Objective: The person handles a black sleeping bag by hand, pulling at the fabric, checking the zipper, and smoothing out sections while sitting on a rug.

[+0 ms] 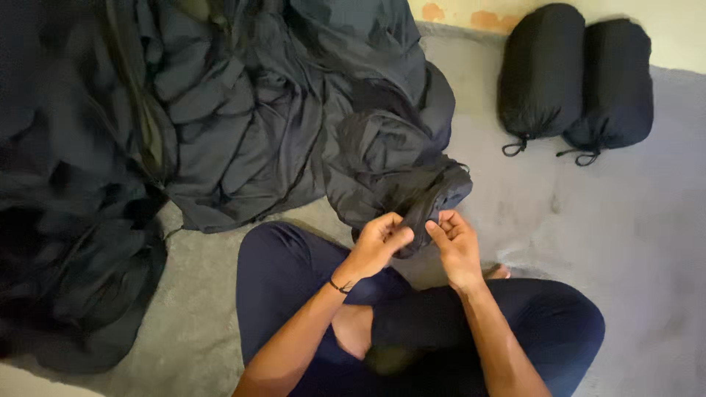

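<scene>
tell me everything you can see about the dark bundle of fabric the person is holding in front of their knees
The bundle is black, thin, slightly shiny cloth like nylon, crumpled and loosely rolled into a fat, wrinkled lump. It lies on the grey carpet just past the person's crossed legs, its far side running into the big heap of the same dark cloth. Its near end narrows to a folded edge, pinched from both sides by the left hand and the right hand. No cord or fastening shows clearly there.

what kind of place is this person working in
Probably an indoor room, with work done seated on the floor: a grey carpet, a worn cream wall, two packed black drawstring sacks, and heaped dark quilted fabric.
</scene>
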